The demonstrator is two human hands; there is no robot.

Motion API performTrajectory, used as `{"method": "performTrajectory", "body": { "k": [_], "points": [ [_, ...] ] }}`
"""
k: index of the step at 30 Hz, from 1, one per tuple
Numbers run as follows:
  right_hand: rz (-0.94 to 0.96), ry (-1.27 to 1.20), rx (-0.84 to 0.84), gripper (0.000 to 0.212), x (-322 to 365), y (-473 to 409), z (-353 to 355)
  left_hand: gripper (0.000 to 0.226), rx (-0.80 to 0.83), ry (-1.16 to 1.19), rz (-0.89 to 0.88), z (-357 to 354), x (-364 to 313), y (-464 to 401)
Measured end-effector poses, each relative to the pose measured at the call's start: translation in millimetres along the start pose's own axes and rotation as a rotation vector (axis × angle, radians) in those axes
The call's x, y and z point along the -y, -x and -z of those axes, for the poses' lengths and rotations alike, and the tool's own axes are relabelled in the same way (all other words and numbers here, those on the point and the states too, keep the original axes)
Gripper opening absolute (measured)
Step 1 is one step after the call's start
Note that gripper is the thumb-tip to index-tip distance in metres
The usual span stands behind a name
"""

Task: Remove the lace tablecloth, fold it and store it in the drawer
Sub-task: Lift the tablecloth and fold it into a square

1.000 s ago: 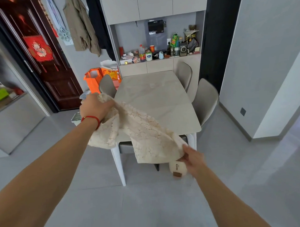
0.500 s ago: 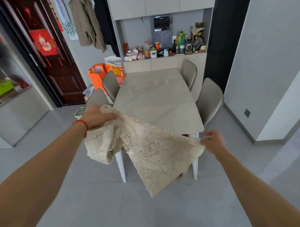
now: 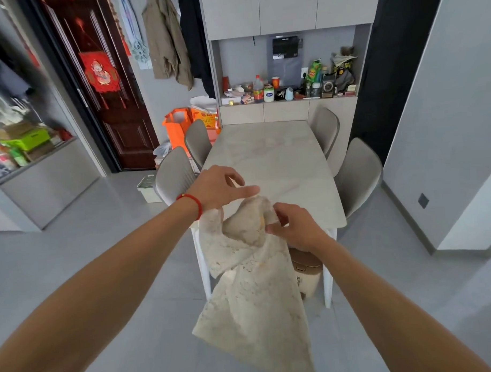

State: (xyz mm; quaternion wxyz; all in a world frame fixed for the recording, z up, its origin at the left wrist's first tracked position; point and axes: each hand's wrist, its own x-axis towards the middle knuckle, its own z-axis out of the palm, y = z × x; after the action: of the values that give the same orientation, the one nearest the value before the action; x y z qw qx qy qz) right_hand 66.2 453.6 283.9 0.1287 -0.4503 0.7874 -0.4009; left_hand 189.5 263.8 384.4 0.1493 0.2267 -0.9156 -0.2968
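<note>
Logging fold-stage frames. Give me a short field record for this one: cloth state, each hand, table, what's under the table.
cloth: lace tablecloth off the table, bunched at the top, rest hanging toward the floor
left hand: fingers spread above the bunched top; grip on the cloth unclear
right hand: pinches the cloth's top edge
table: marble-look top bare, four grey chairs around it
under table: beige bin, partly hidden by cloth
drawer: not identifiable

Marble table (image 3: 277, 168) with four grey chairs (image 3: 358, 173); cluttered shelf (image 3: 288, 96) behind, orange bag (image 3: 177, 127) by dark red door (image 3: 108, 107).
</note>
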Motion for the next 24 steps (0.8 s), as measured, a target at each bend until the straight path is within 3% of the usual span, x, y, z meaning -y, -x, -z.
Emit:
{"method": "performTrajectory", "body": {
  "k": [4,8,10,13,16,18,21,24],
  "points": [
    [-0.09,0.076,0.064,0.016,-32,15,2,0.051,-0.355,0.248,0.044,16,0,-9],
    [-0.134,-0.006,0.091,0.011,-58,30,-8,0.045,-0.251,0.131,-0.075,28,-11,-13],
    [-0.172,0.023,0.114,0.025,-66,31,-13,0.045,-0.241,0.064,-0.075,28,-18,-14],
    [-0.174,0.052,0.211,0.058,-67,38,-19,0.043,-0.441,0.153,-0.02,33,-26,-23],
    [-0.234,0.084,0.384,0.056,-60,54,-26,0.048,-0.564,0.253,0.052,37,-30,-31],
    [-0.202,0.051,0.443,0.072,-52,63,-31,0.045,-0.61,0.312,0.125,38,-28,-35],
    [-0.244,-0.416,0.325,0.079,-34,73,-37,0.049,-0.667,0.35,0.206,33,-22,-38],
    [-0.253,-0.798,-0.027,0.072,-22,67,-41,0.049,-0.703,0.37,0.226,31,-12,-37]
  ]
}}
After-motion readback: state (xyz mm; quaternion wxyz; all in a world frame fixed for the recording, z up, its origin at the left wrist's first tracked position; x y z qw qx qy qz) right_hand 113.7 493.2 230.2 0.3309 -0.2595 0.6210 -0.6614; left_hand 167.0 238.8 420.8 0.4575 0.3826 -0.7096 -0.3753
